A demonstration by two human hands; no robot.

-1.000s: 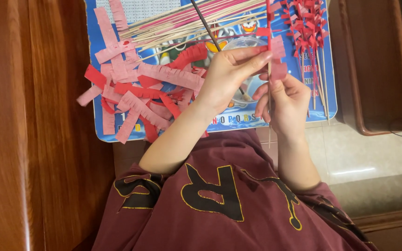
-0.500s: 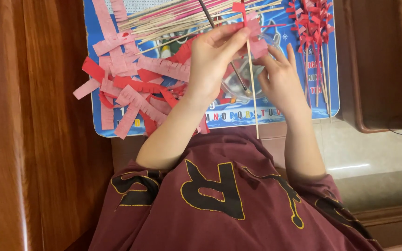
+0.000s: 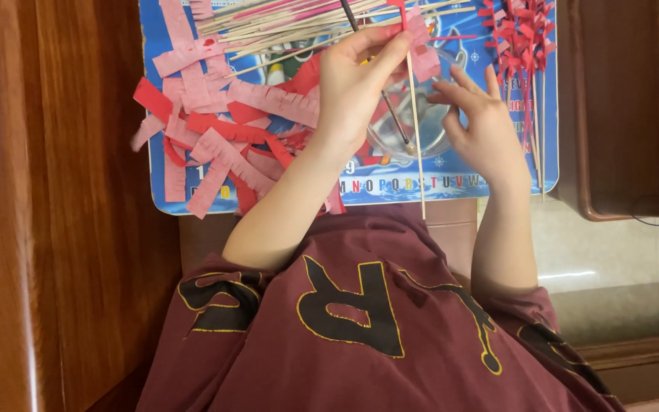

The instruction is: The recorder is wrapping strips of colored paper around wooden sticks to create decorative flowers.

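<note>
Head view: the left hand (image 3: 356, 84) sits in the upper middle of the frame, its fingers curled and pinching a thin bamboo skewer (image 3: 415, 122) near its top end. The skewer runs almost straight down the frame from the fingertips to the lower edge of the blue printed mat (image 3: 467, 172). A fringed pink paper strip (image 3: 421, 42) is wrapped at the skewer's top, just beside the thumb. The right hand (image 3: 482, 126) lies to the right of the skewer, fingers spread and loose, gripping nothing; its fingertips are close to the paper strip, but contact cannot be told. Between and under the hands rests a clear round bowl (image 3: 413, 126) with a dark stick (image 3: 379, 84) slanting into it. At the upper left of the mat lies a heap of red and pink fringed paper strips (image 3: 223, 130). Along the top edge is a bundle of bare skewers (image 3: 284, 23). At the upper right are finished skewers wrapped in red fringe (image 3: 520, 38). The mat lies on a brown wooden desk (image 3: 78, 191). A maroon shirt (image 3: 360, 320) fills the bottom.
</note>
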